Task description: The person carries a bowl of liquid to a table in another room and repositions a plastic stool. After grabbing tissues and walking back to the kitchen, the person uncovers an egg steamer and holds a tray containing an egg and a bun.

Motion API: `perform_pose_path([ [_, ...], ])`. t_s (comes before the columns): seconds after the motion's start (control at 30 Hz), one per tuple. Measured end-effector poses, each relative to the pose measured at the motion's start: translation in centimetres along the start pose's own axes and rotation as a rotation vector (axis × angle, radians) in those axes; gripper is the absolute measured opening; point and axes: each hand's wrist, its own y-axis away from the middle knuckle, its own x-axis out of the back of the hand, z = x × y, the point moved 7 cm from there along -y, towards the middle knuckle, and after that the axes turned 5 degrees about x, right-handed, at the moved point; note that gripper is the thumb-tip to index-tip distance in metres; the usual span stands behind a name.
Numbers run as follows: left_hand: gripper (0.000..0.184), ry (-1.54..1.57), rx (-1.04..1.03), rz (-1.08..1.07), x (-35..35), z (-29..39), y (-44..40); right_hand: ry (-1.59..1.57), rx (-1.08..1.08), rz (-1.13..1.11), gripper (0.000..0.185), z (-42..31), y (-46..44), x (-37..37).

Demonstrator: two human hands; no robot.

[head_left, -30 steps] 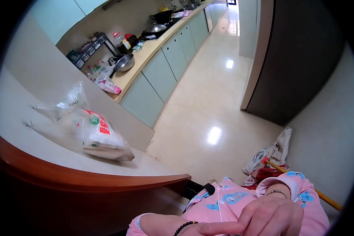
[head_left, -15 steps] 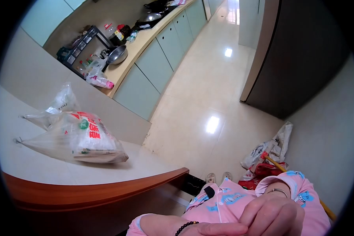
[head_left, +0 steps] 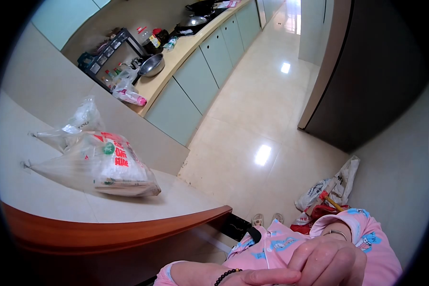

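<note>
Got left hand (head_left: 267, 276) butted up against right hand (head_left: 326, 260) over the pink top (head_left: 267, 245), right one curled; can't tell if clasped or gripping smth, b/c of the angle. Nearest on the white counter (head_left: 183, 205): clear plastic bag (head_left: 114, 164) w/ red print, lying on its side btwn the wooden front edge (head_left: 114, 233) and a second bag (head_left: 83, 119), fat end toward the right corner. Could skid over that edge or corner if clipped by the left forearm (head_left: 190, 274), prob w/o much warning. Could also split if dragged, thx to stick-like bits (head_left: 128, 186) along the bottom. Down on the floor (head_left: 243, 186), watch the yellow handle (head_left: 335, 204) by the red bag (head_left: 321, 210), near the shoes (head_left: 257, 219): easy to trip on tbh.
</note>
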Motion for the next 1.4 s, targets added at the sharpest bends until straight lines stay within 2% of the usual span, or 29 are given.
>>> perform_pose_path([
  [0.17,0.039,-0.031,0.012,0.079,0.7,-0.8,-0.6,-0.025,-0.010,-0.018,0.019,0.5,0.0,1.0],
  [0.27,0.039,0.010,-0.051,-0.108,0.7,-0.4,-0.7,0.014,-0.001,-0.015,0.019,0.4,-0.1,1.0],
  [0.57,0.039,0.081,0.068,-0.009,0.4,-1.8,-0.2,0.068,-0.044,0.005,0.022,-0.5,1.4,1.1],
  [0.7,0.040,0.127,0.081,-0.090,0.3,-2.9,-0.5,0.151,-0.036,0.095,0.023,-1.2,1.9,1.8],
  [0.87,0.040,0.168,0.099,-0.119,0.2,-4.4,-1.0,0.127,-0.051,0.063,0.021,-1.5,2.2,2.7],
  [0.97,0.040,0.182,0.125,-0.037,0.6,-5.2,-0.4,0.145,-0.076,0.055,0.020,-1.5,2.4,3.8],
  [1.17,0.040,0.188,0.112,-0.038,0.4,-6.0,-0.9,0.179,-0.090,0.123,0.019,-1.6,3.2,4.6],
  [1.27,0.040,0.181,0.193,-0.069,0.1,-6.5,-1.2,0.185,-0.100,0.112,0.019,-2.1,3.5,4.8],
  [1.4,0.040,0.165,0.130,-0.096,-0.3,-6.6,-1.1,0.170,-0.102,0.084,0.020,-2.6,3.6,4.7],
])
